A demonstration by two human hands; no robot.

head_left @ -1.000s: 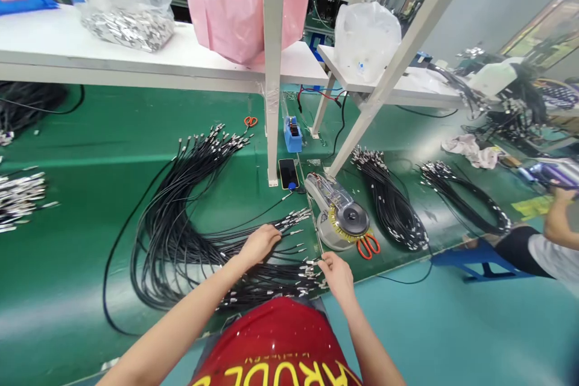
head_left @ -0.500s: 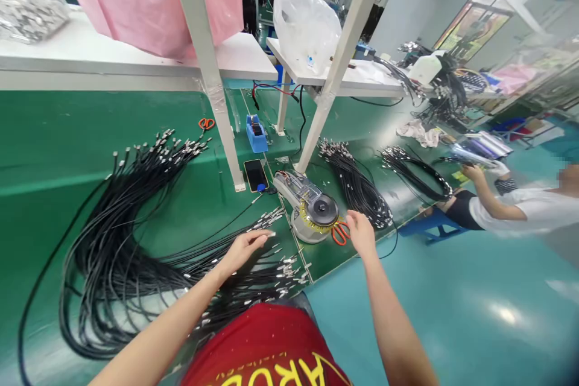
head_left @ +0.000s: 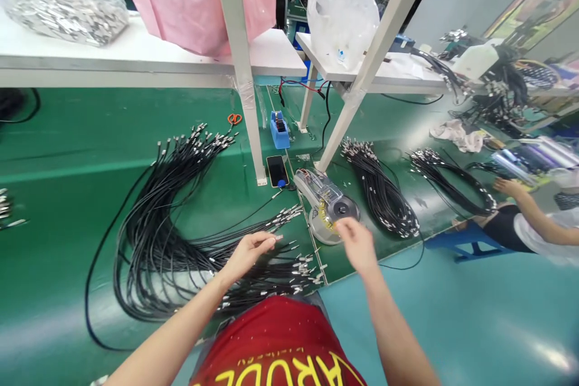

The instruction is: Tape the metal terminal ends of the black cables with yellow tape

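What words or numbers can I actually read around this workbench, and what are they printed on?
"ARUD", large yellow letters, cut off by the picture's edge: on the red T-shirt.
A smaller line above those letters on the shirt: too small to read.
Marks on the yellow dial of the tape dispenser: too blurred to read.

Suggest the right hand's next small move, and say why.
Probably move the right hand from above the tape dispenser down to the metal-tipped cable ends. They lie loose and fanned out, and the left hand is already at them, so a second hand could likely help gather them.
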